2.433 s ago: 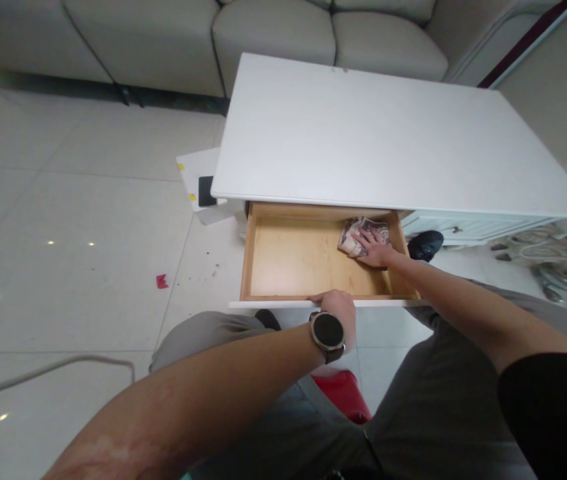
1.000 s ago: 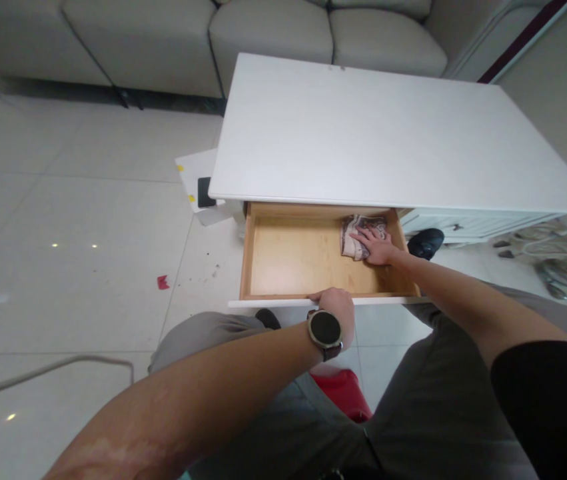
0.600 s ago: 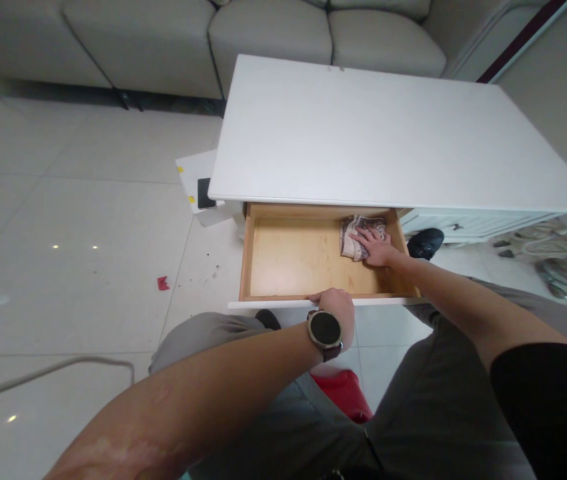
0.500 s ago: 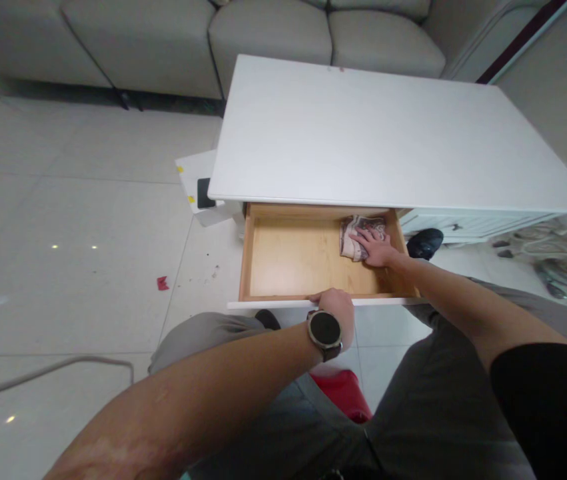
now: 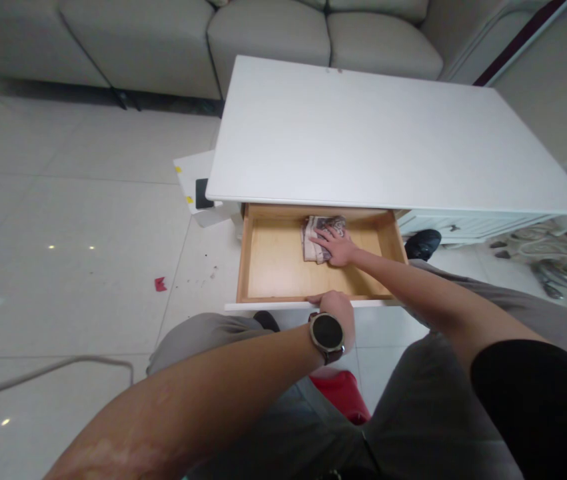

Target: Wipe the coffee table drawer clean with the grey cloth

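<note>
A drawer with a bare wooden inside is pulled out from a white coffee table. Gripping the top edge of its white front is my left hand, with a watch on the wrist. Inside the drawer, near its middle, lies a folded patterned cloth in pale pink and dark brown. My right hand presses flat on that cloth, fingers spread, covering part of it.
A grey sofa runs behind the table. At the table's left is a white box with a dark panel. A red scrap and a hose lie on the tiles. Something red is between my legs; coiled hoses sit at right.
My right hand has slid the cloth leftward along the drawer bottom, from the right end to about the middle. My left hand stays on the drawer front.
</note>
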The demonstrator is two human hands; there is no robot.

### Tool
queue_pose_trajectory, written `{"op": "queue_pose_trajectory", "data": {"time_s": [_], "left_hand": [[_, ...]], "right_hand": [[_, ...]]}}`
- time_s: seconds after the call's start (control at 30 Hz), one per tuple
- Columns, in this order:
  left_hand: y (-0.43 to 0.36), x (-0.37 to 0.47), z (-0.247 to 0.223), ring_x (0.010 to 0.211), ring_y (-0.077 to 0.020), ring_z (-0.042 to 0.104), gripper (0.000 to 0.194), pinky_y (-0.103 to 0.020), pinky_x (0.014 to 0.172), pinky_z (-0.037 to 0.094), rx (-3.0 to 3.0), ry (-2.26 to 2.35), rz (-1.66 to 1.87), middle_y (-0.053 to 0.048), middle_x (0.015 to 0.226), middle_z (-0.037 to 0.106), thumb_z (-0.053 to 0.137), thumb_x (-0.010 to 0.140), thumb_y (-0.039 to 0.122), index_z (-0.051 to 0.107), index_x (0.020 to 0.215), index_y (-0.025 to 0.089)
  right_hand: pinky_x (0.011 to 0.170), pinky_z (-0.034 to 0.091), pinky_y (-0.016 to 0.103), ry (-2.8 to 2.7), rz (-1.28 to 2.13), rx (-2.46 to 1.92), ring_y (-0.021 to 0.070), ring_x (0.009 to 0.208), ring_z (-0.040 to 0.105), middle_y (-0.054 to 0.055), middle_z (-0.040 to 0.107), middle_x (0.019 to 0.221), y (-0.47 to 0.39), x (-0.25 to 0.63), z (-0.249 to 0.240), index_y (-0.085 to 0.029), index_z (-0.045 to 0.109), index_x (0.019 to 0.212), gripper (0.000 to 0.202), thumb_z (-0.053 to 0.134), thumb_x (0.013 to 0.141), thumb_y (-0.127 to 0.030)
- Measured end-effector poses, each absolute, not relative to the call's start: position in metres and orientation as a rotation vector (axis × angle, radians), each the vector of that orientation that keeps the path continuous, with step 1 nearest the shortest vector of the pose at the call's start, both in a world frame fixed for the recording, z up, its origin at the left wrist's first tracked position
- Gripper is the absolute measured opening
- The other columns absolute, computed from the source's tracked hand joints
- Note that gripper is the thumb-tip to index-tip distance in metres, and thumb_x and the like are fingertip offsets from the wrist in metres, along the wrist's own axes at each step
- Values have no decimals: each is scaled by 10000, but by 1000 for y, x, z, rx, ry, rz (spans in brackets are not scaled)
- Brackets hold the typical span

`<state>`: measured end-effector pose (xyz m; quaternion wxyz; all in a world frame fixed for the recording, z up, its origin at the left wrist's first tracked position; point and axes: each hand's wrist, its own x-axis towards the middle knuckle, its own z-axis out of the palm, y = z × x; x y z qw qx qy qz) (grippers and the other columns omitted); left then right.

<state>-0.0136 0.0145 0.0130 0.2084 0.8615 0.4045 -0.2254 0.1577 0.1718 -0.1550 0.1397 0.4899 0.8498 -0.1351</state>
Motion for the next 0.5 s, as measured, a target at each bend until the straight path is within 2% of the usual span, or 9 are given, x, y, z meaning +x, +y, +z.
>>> {"op": "queue_pose_trajectory", "data": {"time_s": [0.2, 0.3, 0.4, 0.5], "left_hand": [[12, -11, 10, 1027, -417, 763, 476, -480, 785, 626, 2361, 1239, -658, -306, 1120, 766, 451, 890, -88, 734, 1269, -35], [9, -12, 7, 1085, -425, 745, 455, -514, 892, 604, 2336, 1235, -637, -292, 1150, 767, 512, 888, -61, 753, 1269, -1], [6, -16, 5, 1160, -426, 713, 470, -543, 996, 558, 2337, 1230, -578, -244, 1231, 761, 543, 879, -52, 775, 1268, 70], [6, -17, 4, 1143, -420, 719, 494, -523, 955, 570, 2360, 1226, -599, -272, 1244, 745, 503, 881, -64, 745, 1301, 34]], "right_hand": [[1175, 104, 833, 2383, -599, 1524, 473, 1615, 35, 5, 63, 1801, 197, 33, -151, -397, 216, 1706, 1031, 649, 775, -307], [1188, 80, 830, 2382, -666, 1514, 451, 1623, 20, -10, 54, 1801, 205, -16, -149, -406, 219, 1704, 969, 624, 827, -326], [1201, 83, 816, 2420, -688, 1457, 432, 1628, 14, -18, 44, 1801, 208, -38, -147, -404, 227, 1702, 920, 609, 866, -357], [1204, 112, 804, 2451, -689, 1408, 418, 1629, 34, -30, 48, 1800, 209, -32, -147, -419, 238, 1696, 878, 594, 894, -396]]}}
